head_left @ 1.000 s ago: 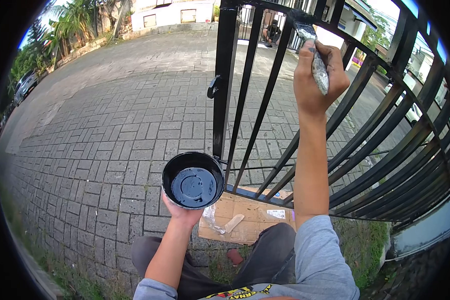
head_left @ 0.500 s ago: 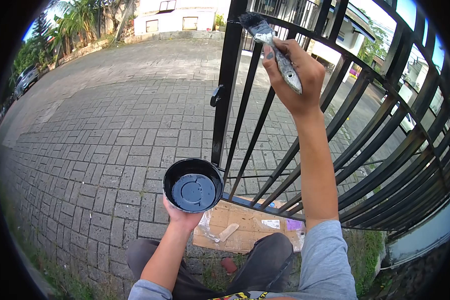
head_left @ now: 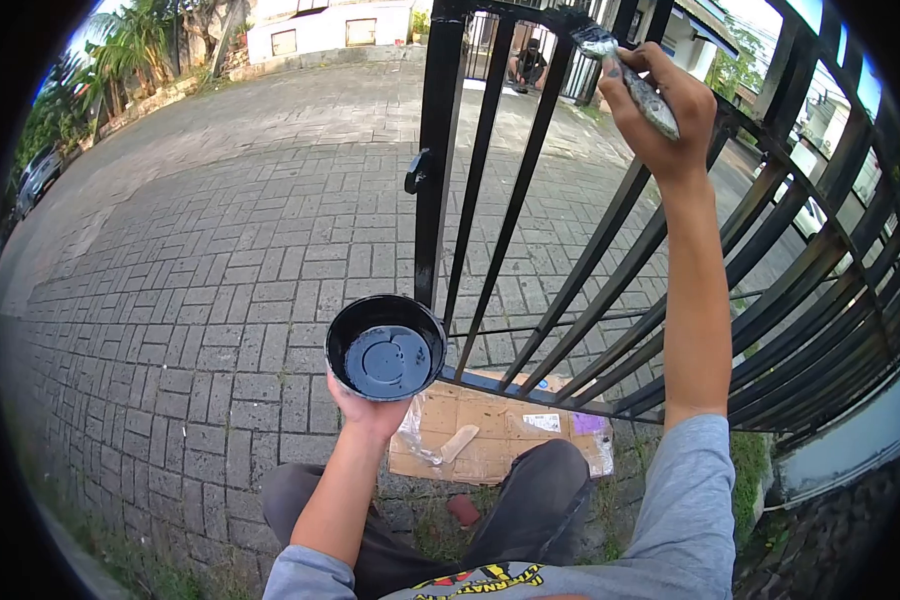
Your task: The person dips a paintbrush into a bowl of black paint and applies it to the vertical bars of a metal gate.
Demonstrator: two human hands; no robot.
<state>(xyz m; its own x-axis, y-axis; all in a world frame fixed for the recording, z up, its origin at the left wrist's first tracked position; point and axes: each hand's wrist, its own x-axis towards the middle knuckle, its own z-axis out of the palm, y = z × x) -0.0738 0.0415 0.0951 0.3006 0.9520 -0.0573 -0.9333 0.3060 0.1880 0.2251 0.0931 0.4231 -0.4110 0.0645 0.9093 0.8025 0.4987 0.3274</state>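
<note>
My left hand holds a round black bowl from below, fingers mostly hidden under it. Glossy black paint covers the bowl's bottom. Up at the right, my right hand is closed around the paint-smeared handle of a paintbrush. Its dark bristles point up and left, right at the upper rail of a black metal gate. Dark paint marks the thumb of that hand. Beside the gate's left post, the bowl sits low, its rim overlapping the post's foot in this view.
Flattened cardboard lies under the gate's bottom rail, near my knees. A reddish piece is on the ground between my legs. Block paving stretches left. Beyond the bars a person crouches; a parked car stands far left.
My right hand and the brush have moved right along the gate's upper rail. The view has shifted slightly, and the crouching person now shows between the bars. The bowl stays in my left hand.
</note>
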